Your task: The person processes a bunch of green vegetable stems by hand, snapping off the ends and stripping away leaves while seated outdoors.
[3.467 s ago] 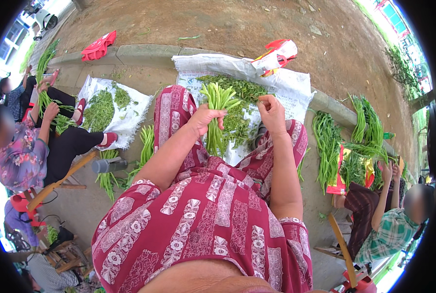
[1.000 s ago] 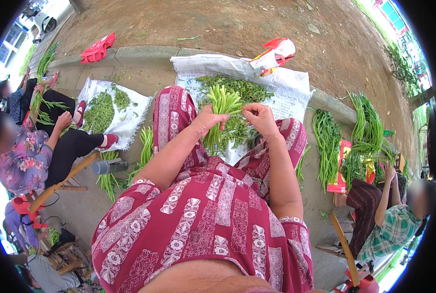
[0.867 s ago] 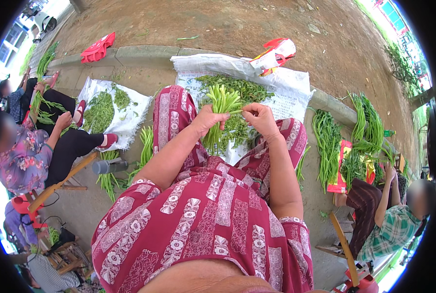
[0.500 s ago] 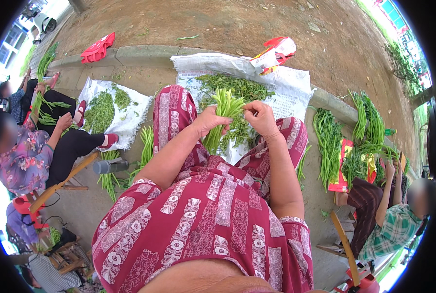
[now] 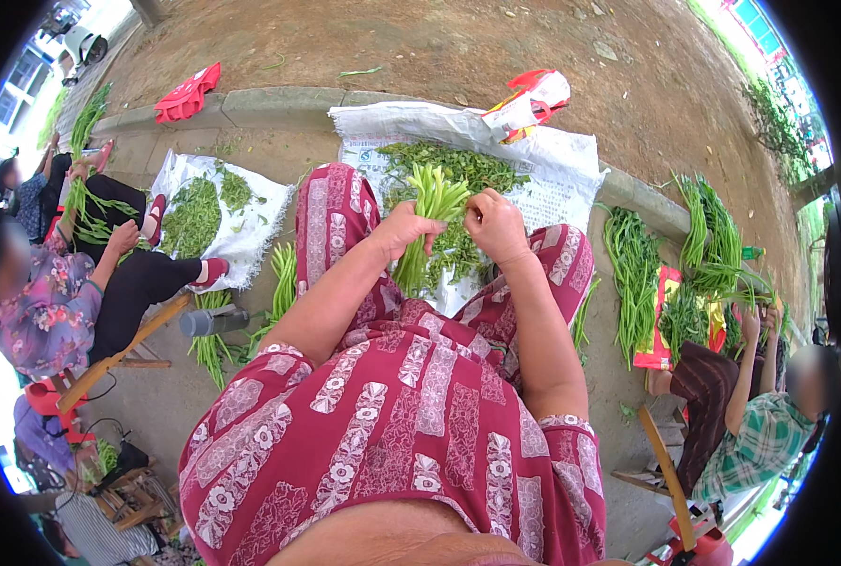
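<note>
Between my knees a bunch of green leaf-vegetable stems (image 5: 436,196) stands roughly upright, pale cut-looking ends at the top. My left hand (image 5: 407,230) is closed round it, thumb across the front. Just to the right of the bunch, my right hand (image 5: 497,226) has its fingers curled in a pinch; whatever may be between them is too small to make out. Loose green leaves (image 5: 468,168) lie heaped below and beyond my hands on a white woven sheet (image 5: 562,165).
At right, long green stems (image 5: 633,274) lie by a concrete curb (image 5: 649,203), near a co-worker in a checked shirt (image 5: 755,443). Another in a flowered shirt (image 5: 48,311) sits left, beside a second leaf-covered sheet (image 5: 260,222). A grey bottle (image 5: 215,322) lies near my left leg.
My right hand has shifted slightly up and left, its fingers curling in more beside the bunch. The left hand keeps its hold, and the stem tops have tilted a little.
</note>
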`<control>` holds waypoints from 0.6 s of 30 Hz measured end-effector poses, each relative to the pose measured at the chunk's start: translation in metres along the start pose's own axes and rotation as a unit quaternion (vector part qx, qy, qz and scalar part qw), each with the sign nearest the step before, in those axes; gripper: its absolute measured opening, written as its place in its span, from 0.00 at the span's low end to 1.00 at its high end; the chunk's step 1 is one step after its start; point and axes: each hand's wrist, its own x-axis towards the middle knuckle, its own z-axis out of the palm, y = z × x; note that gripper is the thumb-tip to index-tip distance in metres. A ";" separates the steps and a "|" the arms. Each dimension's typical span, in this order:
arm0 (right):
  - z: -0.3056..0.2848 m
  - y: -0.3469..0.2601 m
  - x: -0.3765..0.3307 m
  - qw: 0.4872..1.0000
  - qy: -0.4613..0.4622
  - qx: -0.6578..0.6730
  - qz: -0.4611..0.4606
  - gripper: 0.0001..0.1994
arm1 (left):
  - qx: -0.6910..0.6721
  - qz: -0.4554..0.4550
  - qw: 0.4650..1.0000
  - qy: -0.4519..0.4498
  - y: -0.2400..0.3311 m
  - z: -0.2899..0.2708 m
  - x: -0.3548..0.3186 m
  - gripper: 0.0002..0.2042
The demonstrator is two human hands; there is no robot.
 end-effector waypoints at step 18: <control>-0.019 0.026 0.004 0.982 0.063 0.179 0.003 0.06 | -0.047 0.020 0.999 -0.006 -0.001 -0.007 -0.003 0.05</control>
